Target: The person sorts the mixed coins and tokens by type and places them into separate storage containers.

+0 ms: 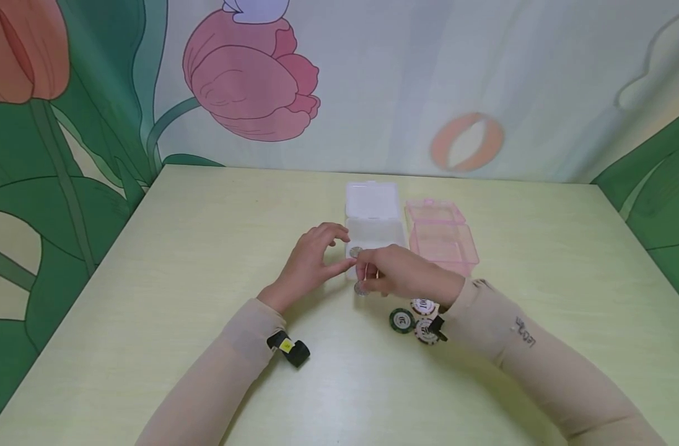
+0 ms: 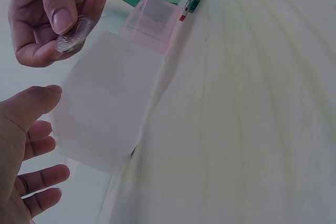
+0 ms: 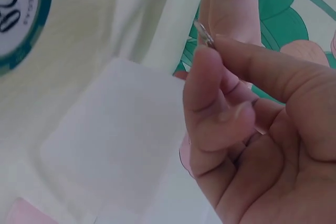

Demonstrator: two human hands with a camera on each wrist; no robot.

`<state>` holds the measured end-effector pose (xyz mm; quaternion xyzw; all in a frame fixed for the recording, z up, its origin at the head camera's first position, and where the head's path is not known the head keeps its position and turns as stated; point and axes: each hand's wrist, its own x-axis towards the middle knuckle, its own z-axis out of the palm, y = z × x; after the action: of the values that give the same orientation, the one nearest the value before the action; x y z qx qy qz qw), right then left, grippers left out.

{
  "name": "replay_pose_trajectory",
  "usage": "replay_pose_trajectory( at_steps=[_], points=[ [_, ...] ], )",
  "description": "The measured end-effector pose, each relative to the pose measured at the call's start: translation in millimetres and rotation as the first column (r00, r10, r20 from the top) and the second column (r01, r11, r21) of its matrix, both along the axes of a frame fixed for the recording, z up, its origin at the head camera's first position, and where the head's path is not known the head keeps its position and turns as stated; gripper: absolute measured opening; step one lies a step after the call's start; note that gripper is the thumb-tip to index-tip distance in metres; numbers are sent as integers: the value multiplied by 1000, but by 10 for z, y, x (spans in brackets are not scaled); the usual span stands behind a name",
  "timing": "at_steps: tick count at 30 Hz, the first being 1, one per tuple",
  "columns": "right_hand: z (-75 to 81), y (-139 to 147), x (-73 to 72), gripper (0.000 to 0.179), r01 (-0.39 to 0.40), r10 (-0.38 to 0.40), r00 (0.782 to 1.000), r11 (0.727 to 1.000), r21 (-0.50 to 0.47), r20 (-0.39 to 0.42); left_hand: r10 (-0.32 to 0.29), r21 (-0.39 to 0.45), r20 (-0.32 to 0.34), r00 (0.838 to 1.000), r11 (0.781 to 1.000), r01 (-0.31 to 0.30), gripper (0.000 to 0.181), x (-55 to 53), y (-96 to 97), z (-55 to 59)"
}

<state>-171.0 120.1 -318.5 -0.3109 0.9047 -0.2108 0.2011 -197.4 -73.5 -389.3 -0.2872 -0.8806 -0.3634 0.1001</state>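
Observation:
My right hand [image 1: 401,269] pinches a shiny silver coin [image 1: 360,288] between thumb and fingertips, low in front of the white box [image 1: 375,230]. In the right wrist view the coin [image 3: 203,34] shows nearly edge-on, and in the left wrist view its ridged face [image 2: 74,35] is visible. A second silver disc [image 1: 355,252] appears in the front left part of the box. My left hand [image 1: 311,260] is beside the box's left side, thumb and fingers spread apart, holding nothing. The box stands with its lid raised at the back.
A pink transparent box [image 1: 442,241] stands with its lid raised just right of the white one. Under my right wrist lie a green poker chip [image 1: 402,321] and a pale one [image 1: 426,332], with another pale chip [image 1: 423,306] behind. A printed curtain [image 1: 373,87] hangs along the table's far edge.

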Motion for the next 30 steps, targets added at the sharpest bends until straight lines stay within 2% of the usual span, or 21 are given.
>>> replay_pose_trajectory(
  at_steps=[12,30],
  points=[
    [59,105,-148,5,33,-29,999,994,-106,41,1,-1,2,1000,1000,-1,34,-4,5,1],
    [3,125,-383,9,179,-148,978,958,-224,149,2,-1,10,1000,1000,-2,35,0,1,7]
  ],
)
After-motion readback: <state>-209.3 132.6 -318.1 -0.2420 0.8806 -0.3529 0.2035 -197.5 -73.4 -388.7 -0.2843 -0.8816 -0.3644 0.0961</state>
